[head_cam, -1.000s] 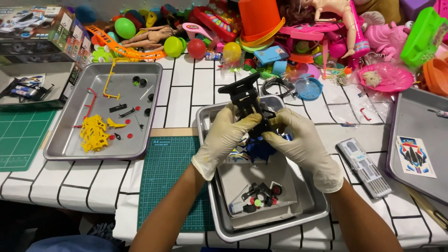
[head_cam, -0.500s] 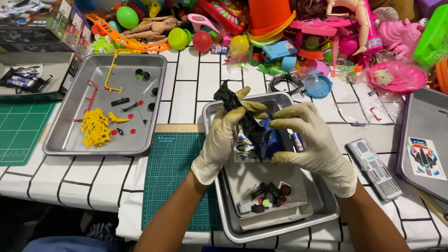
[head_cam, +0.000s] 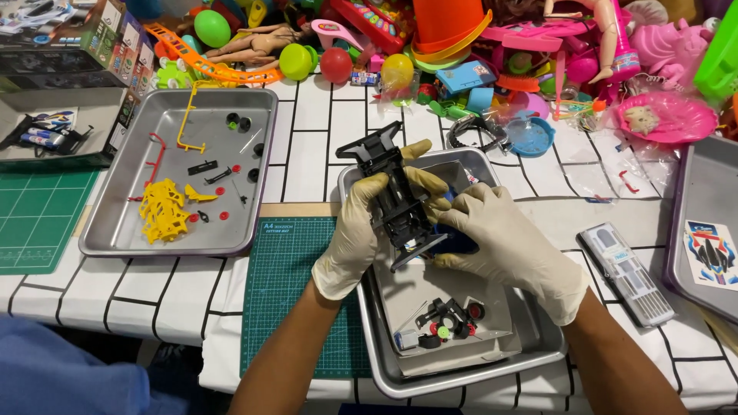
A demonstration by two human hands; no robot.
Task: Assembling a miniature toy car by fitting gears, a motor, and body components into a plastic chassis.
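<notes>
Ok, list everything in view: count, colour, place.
black plastic toy car chassis: one, black, held over the middle steel tray
middle steel tray: one, silver, front centre, holding small black, red and green parts
left steel tray: one, silver, holding yellow parts and small red and black bits
green cutting mats: two, one under the forearm, one at the left edge
grey case: one, right of the middle tray
right steel tray: one, silver, partly cut off
heap of plastic toys: many, mixed colours, far edge
left hand: white glove, gripping the chassis
right hand: white glove, at the chassis's right side
</notes>
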